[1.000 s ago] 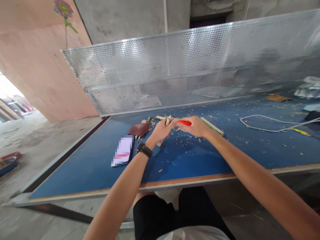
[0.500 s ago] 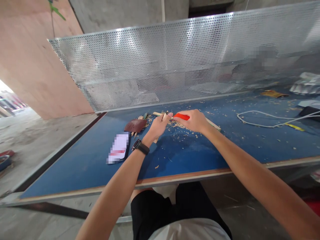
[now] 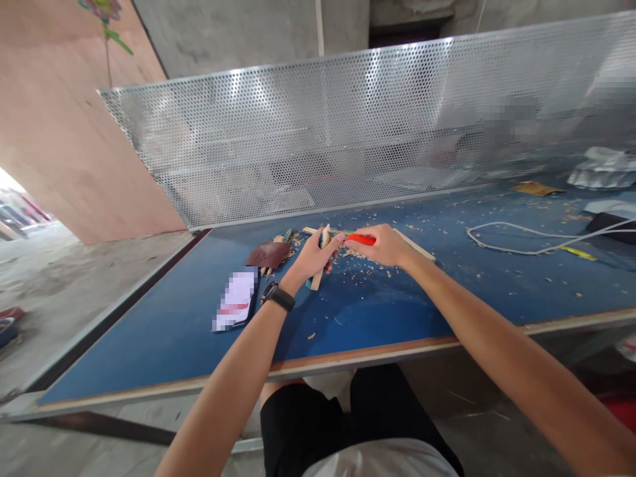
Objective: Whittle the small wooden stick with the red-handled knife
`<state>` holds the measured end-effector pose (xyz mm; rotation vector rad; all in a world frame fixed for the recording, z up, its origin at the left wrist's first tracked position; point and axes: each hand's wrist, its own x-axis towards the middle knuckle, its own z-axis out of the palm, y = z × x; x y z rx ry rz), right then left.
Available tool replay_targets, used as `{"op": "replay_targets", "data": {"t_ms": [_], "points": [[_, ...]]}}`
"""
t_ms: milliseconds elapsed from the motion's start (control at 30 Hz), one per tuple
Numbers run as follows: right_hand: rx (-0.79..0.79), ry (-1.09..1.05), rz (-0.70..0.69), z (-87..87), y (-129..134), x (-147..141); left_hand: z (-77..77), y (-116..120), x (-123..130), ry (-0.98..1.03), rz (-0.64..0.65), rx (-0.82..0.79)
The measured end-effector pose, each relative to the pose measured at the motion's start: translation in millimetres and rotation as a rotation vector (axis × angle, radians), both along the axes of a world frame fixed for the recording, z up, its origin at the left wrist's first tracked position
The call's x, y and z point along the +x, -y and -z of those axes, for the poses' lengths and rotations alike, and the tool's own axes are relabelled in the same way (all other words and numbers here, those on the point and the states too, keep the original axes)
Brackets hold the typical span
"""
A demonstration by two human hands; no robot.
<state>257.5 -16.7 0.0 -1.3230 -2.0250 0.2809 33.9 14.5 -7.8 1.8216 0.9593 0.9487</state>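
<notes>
My left hand [image 3: 312, 257] is closed around a narrow wooden stick [image 3: 315, 282]. The stick's pale tip shows above my fingers and its lower end pokes out below them. In my right hand [image 3: 390, 245] is a red-handled knife [image 3: 362, 239], gripped by the handle; its blade is too small to make out. The handle's front end points at my left thumb, and the two hands are almost touching. Pale wood shavings [image 3: 366, 265] are scattered beneath and around both hands. Another wooden strip [image 3: 417, 246] lies on the blue table behind my right hand and wrist.
A dark red-brown sheet [image 3: 268, 254] covers part of some thin sticks left of my hands. Nearer lies a phone [image 3: 236, 298]. A white cable [image 3: 507, 250] loops across the table's right side. Behind the table [image 3: 149, 338] stands a perforated metal panel [image 3: 298, 139].
My left hand has turned slightly, so more of the stick shows above and below it. The right hand keeps its hold on the knife. The whole view has shifted a little.
</notes>
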Motion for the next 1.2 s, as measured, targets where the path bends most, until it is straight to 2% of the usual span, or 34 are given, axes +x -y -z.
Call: {"op": "replay_targets", "data": {"t_ms": [200,467,600,833,1033,1133,1200], "points": [[-0.04,-0.049,-0.052,3.4,-2.1,4.6,-4.4,6.9,1.1,-0.052,-0.03,0.041],[-0.058,-0.048,-0.099,4.7,-4.4,3.7,-3.7,8.3,-0.2,-0.065,0.003,0.107],[0.021,-0.032,-0.039,3.1,-2.4,-1.0,-7.0,10.7,0.0,-0.047,-0.045,0.117],[0.21,0.141,0.201,-3.7,9.2,-9.4,-8.5,10.2,1.9,-0.035,-0.078,0.07],[0.3,0.174,0.253,-2.0,8.0,-12.8,-5.3,8.2,4.7,-0.033,-0.12,0.062],[0.234,0.102,0.197,-1.9,4.5,-6.8,-3.7,8.2,4.5,-0.049,-0.114,0.068],[0.104,0.047,0.061,-2.5,2.8,-1.1,-3.9,8.4,3.0,-0.07,-0.078,0.06]]}}
